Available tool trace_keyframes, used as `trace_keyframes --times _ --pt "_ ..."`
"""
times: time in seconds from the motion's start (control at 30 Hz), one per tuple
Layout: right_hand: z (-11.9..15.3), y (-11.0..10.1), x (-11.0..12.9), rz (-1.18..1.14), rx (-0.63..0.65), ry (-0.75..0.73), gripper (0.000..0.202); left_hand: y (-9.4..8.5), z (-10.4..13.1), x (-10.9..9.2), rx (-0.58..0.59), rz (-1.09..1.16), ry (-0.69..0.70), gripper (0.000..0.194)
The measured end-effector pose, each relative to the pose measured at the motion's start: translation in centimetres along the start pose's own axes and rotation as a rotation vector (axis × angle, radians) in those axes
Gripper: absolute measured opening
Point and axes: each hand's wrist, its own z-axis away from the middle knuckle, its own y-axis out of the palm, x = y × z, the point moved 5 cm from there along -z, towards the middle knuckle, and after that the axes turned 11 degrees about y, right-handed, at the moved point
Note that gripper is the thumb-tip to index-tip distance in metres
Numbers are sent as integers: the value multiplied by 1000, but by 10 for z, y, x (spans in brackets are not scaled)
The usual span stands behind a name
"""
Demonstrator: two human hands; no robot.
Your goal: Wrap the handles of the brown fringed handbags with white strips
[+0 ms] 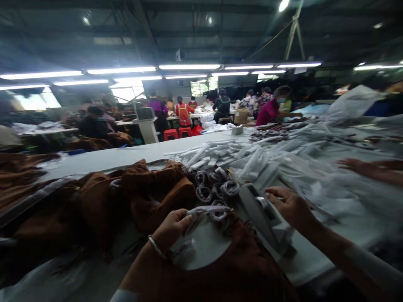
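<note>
My left hand, a bangle at its wrist, is closed round a strap wrapped in white film. The strap joins a brown cloth article that hangs toward me over the table. My right hand is at a grey tape dispenser. Its thumb and finger pinch together beside the shiny tape roll; whatever is between them is too small to make out. Just behind the strap sit several rolled pale coils.
A heap of white wrapped strips and clear plastic film covers the table's right side. Brown cloth lies bunched at left. Another person's hand reaches in from the right. Several people work at tables beyond, near red stools.
</note>
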Motion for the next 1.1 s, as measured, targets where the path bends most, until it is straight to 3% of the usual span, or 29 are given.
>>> trace_keyframes --times 0.1,0.17,0.23,0.43,0.53,0.63,0.73,0.87,1.0,1.1 --pt "18 -22 -72 49 253 455 31 3 -4 2 24 -29 -12 52" --pt "37 -22 -93 -28 363 631 36 4 -7 4 24 -40 -29 54" --pt "49 -18 -95 -160 365 720 37 6 -7 6 15 -49 -46 57" --pt "42 -14 -69 -334 410 698 25 13 -3 -3 1 -69 -61 58" --pt "40 -23 -63 -363 425 624 21 14 -3 -5 -11 -75 -70 58" --pt "52 -37 -62 -373 343 580 24 13 -4 -2 -10 -74 -72 58" --pt "75 -41 -71 -401 284 713 28 11 -4 2 6 -99 -60 58" --pt "101 -23 -90 -451 340 864 27 6 -6 6 7 -168 -29 53" --pt "111 -14 -98 -157 387 723 27 5 -4 4 9 -204 24 51" --pt "112 -8 -68 -84 440 532 33 7 -1 0 -5 -242 73 44"
